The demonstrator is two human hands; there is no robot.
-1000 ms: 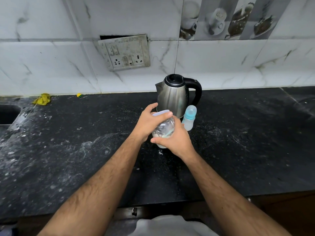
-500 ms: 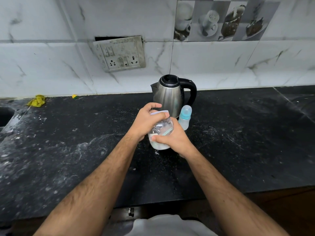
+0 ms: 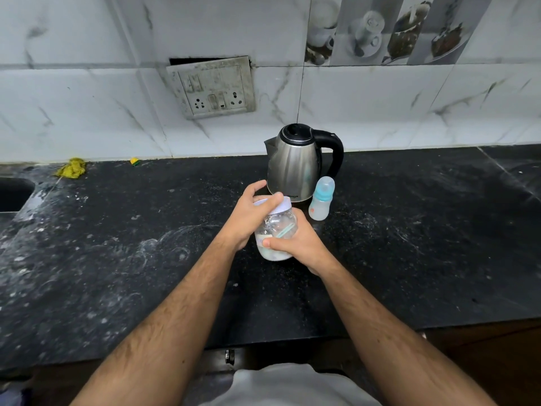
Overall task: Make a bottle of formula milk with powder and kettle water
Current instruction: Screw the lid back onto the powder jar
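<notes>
A clear powder jar [image 3: 276, 231] with a pale lilac lid [image 3: 281, 206] stands on the black counter, white powder at its bottom and a teal scoop inside. My right hand [image 3: 301, 244] wraps the jar's body from the right. My left hand [image 3: 248, 216] grips the lid from the left, thumb across the top. Just behind stands a steel kettle [image 3: 294, 165] with a black lid and handle. A small baby bottle [image 3: 321, 198] with a teal collar and clear cap stands to the kettle's right, untouched.
The black stone counter [image 3: 409, 244] is dusted with white powder. A sink [image 3: 13, 194] cuts in at the far left, with a yellow rag [image 3: 71, 168] and a small yellow scrap [image 3: 135, 161] by the wall. A socket panel [image 3: 213, 87] hangs loose on the tiles.
The jar has come down from a tilted, lifted hold to stand upright on the counter. Both hands stayed on it, and my left thumb now lies across the lid.
</notes>
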